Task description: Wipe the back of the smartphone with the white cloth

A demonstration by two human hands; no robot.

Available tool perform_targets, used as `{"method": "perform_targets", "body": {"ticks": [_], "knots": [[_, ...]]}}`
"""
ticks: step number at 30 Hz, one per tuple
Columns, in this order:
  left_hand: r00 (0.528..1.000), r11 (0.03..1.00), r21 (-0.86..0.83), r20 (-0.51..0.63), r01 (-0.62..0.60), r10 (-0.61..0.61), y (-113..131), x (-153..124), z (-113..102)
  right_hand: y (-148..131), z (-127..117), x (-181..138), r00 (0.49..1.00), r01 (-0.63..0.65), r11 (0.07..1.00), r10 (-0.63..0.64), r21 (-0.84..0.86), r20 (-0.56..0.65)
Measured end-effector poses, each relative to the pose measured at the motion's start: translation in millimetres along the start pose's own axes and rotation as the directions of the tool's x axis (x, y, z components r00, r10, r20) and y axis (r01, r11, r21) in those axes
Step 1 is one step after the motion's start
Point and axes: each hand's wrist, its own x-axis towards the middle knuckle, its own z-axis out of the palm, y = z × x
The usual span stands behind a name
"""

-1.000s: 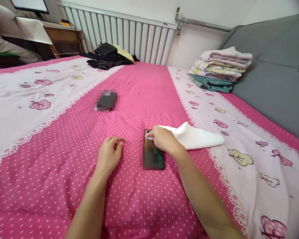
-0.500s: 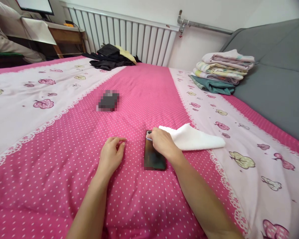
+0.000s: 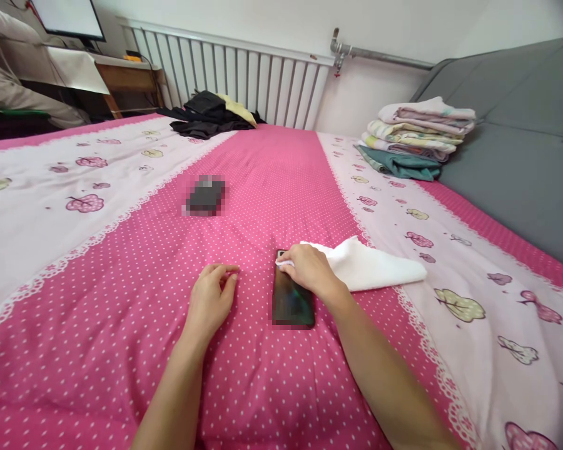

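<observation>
Bed (image 3: 122, 350), pink polka-dot cover w/ pale tree-print side bands, fills the view and serves as the work surface. Grey sofa back (image 3: 511, 156) at 2 o'clock. White radiator (image 3: 244, 78) at 12 o'clock, along the far wall. Folded laundry stack (image 3: 420, 134) at 1–2 o'clock, set at the bed edge, well apart from the hands. Dark clothes heap (image 3: 206, 114) at 11–12 o'clock, by the radiator.

White cloth (image 3: 370, 267) lies flat just right of centre, one corner drawn over the phone's far end. Smartphone (image 3: 291, 299) lies flat near centre; soft cover likely steadies it.

Right hand (image 3: 309, 270): fingers curled, pinching cloth corner against the phone's top end. Left hand (image 3: 211, 297): resting on the cover at phone's 9 o'clock, loosely curled, holding nothing. Small dark blurred item (image 3: 205, 195) at 11 o'clock, apart.
</observation>
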Motion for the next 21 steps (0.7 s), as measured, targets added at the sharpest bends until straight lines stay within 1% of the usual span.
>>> {"method": "perform_targets", "body": {"ticks": [9, 13, 16, 21], "knots": [[1.0, 1.0, 0.004, 0.005, 0.0, 0.0, 1, 0, 0, 2, -7, -1, 0.998, 0.013, 1.0, -0.015, 0.026, 0.062], [1.0, 1.0, 0.013, 0.007, 0.001, -0.001, 2, 1, -1, 5, -13, -2, 0.996, -0.024, 1.0, 0.022, 0.014, 0.087], [1.0, 1.0, 0.018, 0.005, -0.006, 0.006, 2, 2, -2, 8, -17, -4, 0.991, -0.077, 0.997, 0.077, 0.001, 0.113], [1.0, 0.999, 0.031, -0.001, -0.015, 0.015, 1, 2, -2, 10, -15, -5, 0.987, -0.132, 0.991, 0.131, 0.006, 0.088]]}}
